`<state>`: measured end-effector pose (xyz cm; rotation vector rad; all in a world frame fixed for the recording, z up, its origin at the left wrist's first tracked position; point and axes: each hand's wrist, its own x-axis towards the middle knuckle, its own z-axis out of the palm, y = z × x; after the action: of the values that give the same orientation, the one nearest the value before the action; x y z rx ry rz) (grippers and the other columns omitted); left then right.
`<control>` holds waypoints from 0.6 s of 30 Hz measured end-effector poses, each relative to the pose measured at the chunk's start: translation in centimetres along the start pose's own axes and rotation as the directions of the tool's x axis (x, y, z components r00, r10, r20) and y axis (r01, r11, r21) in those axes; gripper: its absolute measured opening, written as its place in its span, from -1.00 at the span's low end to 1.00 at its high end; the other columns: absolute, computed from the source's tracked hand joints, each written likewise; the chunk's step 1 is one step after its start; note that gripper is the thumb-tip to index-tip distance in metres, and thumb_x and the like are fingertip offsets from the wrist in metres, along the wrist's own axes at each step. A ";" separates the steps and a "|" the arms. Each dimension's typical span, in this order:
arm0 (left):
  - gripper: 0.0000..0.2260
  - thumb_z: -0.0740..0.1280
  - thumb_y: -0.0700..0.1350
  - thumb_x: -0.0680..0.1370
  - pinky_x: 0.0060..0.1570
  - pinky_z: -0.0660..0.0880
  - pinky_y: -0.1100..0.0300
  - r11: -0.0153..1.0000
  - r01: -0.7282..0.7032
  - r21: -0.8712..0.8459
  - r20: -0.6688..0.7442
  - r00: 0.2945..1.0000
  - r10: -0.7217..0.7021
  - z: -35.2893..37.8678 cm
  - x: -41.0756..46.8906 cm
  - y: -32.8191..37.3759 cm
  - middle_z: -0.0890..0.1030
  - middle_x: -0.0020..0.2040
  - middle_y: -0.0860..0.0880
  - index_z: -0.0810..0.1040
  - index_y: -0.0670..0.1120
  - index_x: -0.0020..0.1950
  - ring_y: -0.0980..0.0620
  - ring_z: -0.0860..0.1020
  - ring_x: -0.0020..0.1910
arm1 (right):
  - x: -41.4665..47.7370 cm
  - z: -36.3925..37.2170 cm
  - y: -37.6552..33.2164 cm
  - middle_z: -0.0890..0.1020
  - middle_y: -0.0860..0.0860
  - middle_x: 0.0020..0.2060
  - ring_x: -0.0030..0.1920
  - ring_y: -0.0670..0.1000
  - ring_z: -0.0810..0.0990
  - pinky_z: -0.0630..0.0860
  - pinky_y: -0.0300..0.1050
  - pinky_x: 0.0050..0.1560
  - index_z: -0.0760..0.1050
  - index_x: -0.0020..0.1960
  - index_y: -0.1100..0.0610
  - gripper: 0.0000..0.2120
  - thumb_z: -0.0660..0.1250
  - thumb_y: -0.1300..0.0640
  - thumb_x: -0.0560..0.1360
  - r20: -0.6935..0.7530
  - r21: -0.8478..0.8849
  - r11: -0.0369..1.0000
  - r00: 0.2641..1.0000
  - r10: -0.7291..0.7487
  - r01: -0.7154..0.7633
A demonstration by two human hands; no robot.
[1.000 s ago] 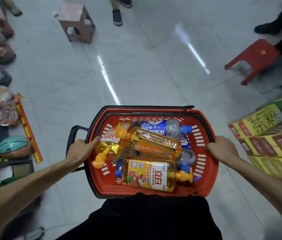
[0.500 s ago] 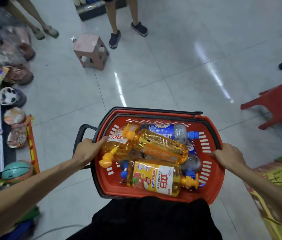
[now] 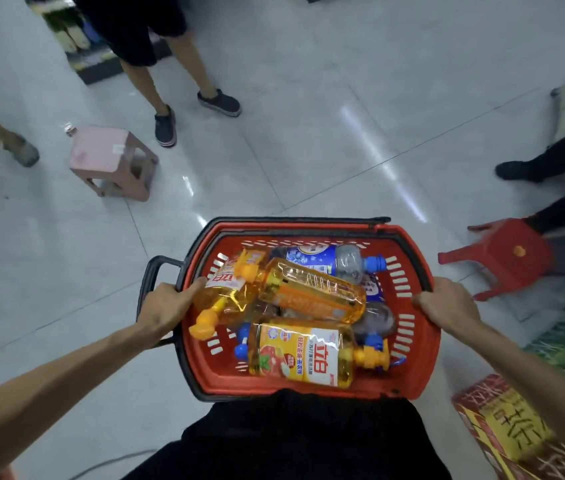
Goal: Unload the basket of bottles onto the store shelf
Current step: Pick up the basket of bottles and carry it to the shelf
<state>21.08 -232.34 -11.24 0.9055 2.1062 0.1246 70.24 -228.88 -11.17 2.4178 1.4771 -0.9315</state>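
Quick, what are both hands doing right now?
Left hand: closed, gripping the red basket by its left rim.
Right hand: closed, gripping the basket's right rim.

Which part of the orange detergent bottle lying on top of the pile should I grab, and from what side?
Take the clear orange plastic detergent bottle round its mid-body, from above. It lies on its side across the others in the red plastic basket, nothing over it. The right hand, now on the rim, seems nearest its wide end.
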 end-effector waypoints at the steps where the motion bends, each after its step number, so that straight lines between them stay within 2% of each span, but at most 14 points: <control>1: -0.35 0.35 0.41 0.50 -0.30 0.49 0.08 1.000 0.004 0.003 0.006 1.000 -0.004 -0.1 1.2 1.9 0.67 -0.25 -0.15 0.62 -0.22 -0.21 -0.14 0.64 -0.24 | 1.5 -1.0 -0.6 0.68 0.05 -0.21 -0.31 0.02 0.61 0.43 -0.19 -0.35 0.60 0.02 0.09 -0.81 0.38 -0.01 0.52 -0.009 0.008 1.000 1.000 0.005 -0.005; 6: -0.38 0.35 0.38 0.52 -0.35 0.42 0.12 0.998 -0.018 0.054 0.026 1.000 0.017 -0.1 7.9 12.6 0.66 -0.27 -0.13 0.60 -0.22 -0.21 -0.11 0.62 -0.26 | 11.1 -5.3 -2.5 0.69 -0.01 -0.24 -0.31 0.01 0.64 0.47 -0.17 -0.32 0.63 0.01 0.04 -0.81 0.33 -0.06 0.53 0.016 0.061 0.998 0.999 0.029 -0.030; 11: -0.35 0.35 0.44 0.49 -0.20 0.63 0.00 0.998 0.024 0.054 -0.007 1.000 -0.024 -0.2 14.2 23.7 0.70 -0.27 -0.13 0.65 -0.20 -0.21 -0.15 0.68 -0.24 | 22.6 -12.3 -6.5 0.61 -0.01 -0.29 -0.37 -0.04 0.53 0.39 -0.19 -0.34 0.61 -0.03 0.08 -0.85 0.34 0.02 0.52 0.059 0.045 0.999 0.998 0.023 -0.026; 15: -0.37 0.35 0.42 0.50 -0.30 0.51 0.10 0.997 0.044 0.060 -0.032 0.999 -0.043 -1.2 18.6 31.7 0.69 -0.23 -0.13 0.64 -0.19 -0.18 -0.12 0.66 -0.21 | 30.4 -17.9 -9.9 0.62 -0.04 -0.33 -0.35 0.00 0.60 0.42 -0.22 -0.37 0.62 -0.06 0.09 -0.85 0.33 0.04 0.48 0.082 0.044 0.998 0.996 0.040 -0.044; 18: -0.37 0.34 0.43 0.49 -0.22 0.58 0.06 0.997 0.040 0.063 -0.049 0.998 -0.037 -2.0 22.8 37.1 0.69 -0.26 -0.12 0.65 -0.18 -0.20 -0.11 0.66 -0.24 | 35.5 -21.5 -13.0 0.60 -0.05 -0.35 -0.35 -0.01 0.59 0.41 -0.22 -0.37 0.62 -0.08 0.08 -0.89 0.35 0.07 0.52 0.109 0.040 0.998 0.993 0.037 -0.042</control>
<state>31.18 -189.98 -10.71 0.9072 2.1815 0.0593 79.70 -186.43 -12.47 2.3745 1.3814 -1.0774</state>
